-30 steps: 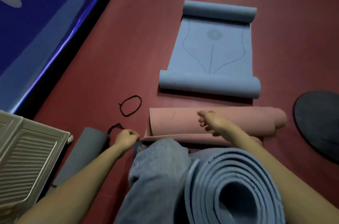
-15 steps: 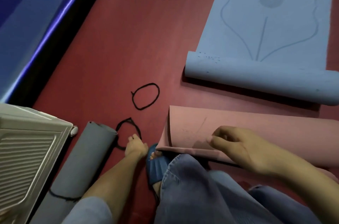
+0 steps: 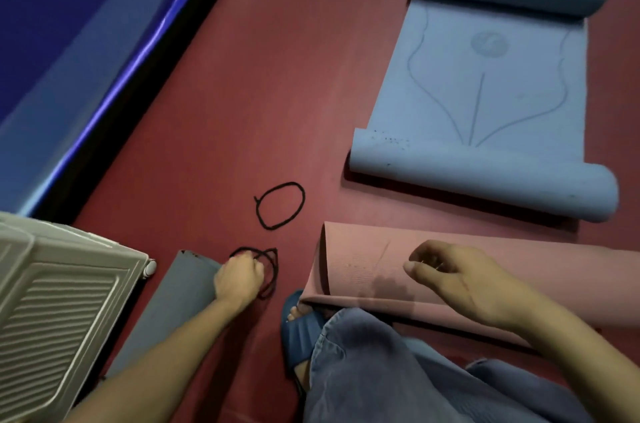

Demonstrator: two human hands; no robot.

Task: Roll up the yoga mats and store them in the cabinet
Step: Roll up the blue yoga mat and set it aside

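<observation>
Left hand (image 3: 239, 279) fingers curled, gripping black cord loop (image 3: 268, 270) on floor (image 3: 263, 83); right hand (image 3: 460, 279) fingers loosely curled, resting on rolled pink mat (image 3: 363, 270).

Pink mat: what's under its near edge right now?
The pink mat overhangs a foot in a blue slipper; only the toes and the slipper's front show. The right hand rests on top. Whatever lies under the roll farther right is covered.

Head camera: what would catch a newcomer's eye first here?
The blue mat, curled at both ends, lies far right on the red floor. Nearer, the right hand rests on the rolled pink mat, while the left hand grips a black cord loop.
</observation>
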